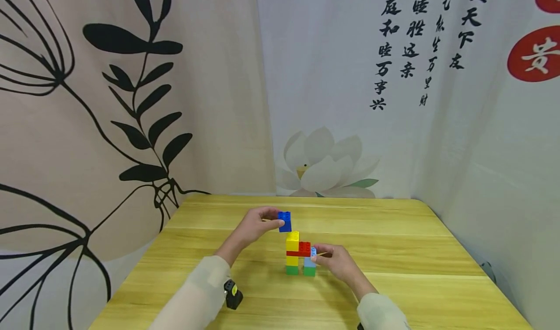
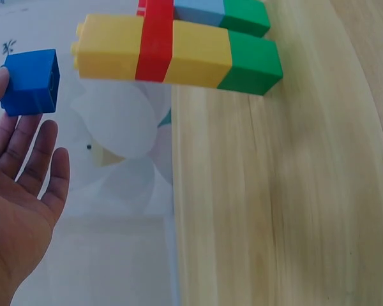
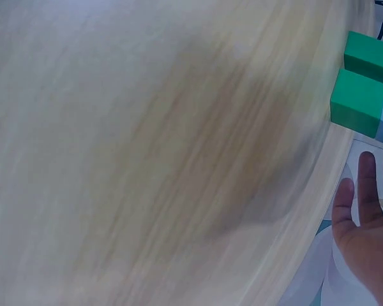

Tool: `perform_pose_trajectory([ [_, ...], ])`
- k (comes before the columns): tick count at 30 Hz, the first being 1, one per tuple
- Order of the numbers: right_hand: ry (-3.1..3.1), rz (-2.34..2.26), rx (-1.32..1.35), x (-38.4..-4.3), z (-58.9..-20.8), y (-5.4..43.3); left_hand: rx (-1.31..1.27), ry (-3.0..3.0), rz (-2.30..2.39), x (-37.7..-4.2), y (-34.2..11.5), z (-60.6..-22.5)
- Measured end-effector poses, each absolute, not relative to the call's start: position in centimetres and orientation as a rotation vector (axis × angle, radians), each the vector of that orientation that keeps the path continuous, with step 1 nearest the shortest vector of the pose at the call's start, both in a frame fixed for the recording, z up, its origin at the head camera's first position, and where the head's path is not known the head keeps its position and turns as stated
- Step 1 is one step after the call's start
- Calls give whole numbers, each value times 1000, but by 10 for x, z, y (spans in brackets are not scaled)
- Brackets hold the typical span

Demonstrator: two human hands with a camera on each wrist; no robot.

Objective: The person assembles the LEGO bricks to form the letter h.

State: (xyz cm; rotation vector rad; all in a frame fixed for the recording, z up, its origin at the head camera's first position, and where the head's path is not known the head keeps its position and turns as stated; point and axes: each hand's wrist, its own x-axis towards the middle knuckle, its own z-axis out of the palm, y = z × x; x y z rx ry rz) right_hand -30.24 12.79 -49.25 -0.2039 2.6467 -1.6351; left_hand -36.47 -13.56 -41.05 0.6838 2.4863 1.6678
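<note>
My left hand (image 1: 260,222) pinches a dark blue brick (image 1: 285,221) between thumb and fingers. In the left wrist view that blue brick (image 2: 29,83) is apart from the studded top of the upper yellow brick (image 1: 292,241). Below lie a red brick (image 1: 304,248), a lower yellow brick (image 1: 291,261) and a green brick (image 1: 291,270). The red brick reaches across to a second column, a light blue brick (image 1: 309,262) on another green brick (image 1: 309,271). My right hand (image 1: 340,263) grips the light blue brick from the right; its thumb and index finger are outside the right wrist view.
The bricks stand on a wooden table (image 1: 393,233). Behind it hangs a printed curtain (image 1: 227,101) with plants, a lotus and writing. A black device (image 1: 233,294) is strapped at my left wrist.
</note>
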Motion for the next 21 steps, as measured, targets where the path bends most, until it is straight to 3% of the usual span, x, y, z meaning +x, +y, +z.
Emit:
perform_pose_trajectory([
  [21, 2659, -1600, -200, -305, -494, 131, 745, 2478, 1565, -358, -121, -415],
])
